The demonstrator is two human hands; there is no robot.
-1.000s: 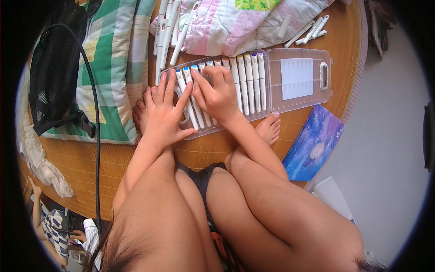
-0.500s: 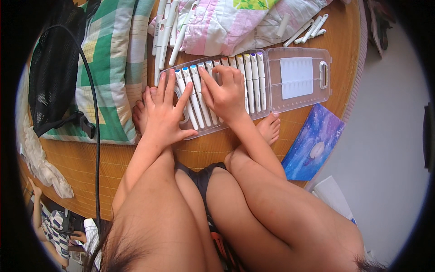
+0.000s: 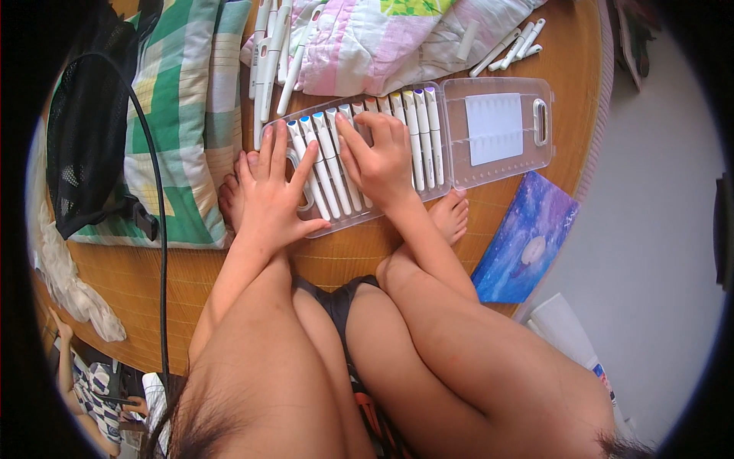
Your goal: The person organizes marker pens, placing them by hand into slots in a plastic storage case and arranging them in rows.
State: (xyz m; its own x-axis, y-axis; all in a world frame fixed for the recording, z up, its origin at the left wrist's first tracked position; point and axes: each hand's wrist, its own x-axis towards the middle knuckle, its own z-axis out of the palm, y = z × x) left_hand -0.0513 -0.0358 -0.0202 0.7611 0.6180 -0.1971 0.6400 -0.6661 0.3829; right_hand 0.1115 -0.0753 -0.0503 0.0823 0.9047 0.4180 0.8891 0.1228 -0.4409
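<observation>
A: Where's the marker case (image 3: 501,126)?
B: Upper middle of the frame. Left hand (image 3: 271,195) lies spread flat, steadying its left end; right hand (image 3: 381,157) presses curled fingers on the markers (image 3: 417,130).
A: Advice?
B: Probably press evenly, one row at a time.

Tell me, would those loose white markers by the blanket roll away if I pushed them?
Probably: the loose markers look round and smooth, so a push may roll them. The woven mat looks flat, so little would stop them. They seem stiff and light.
</observation>
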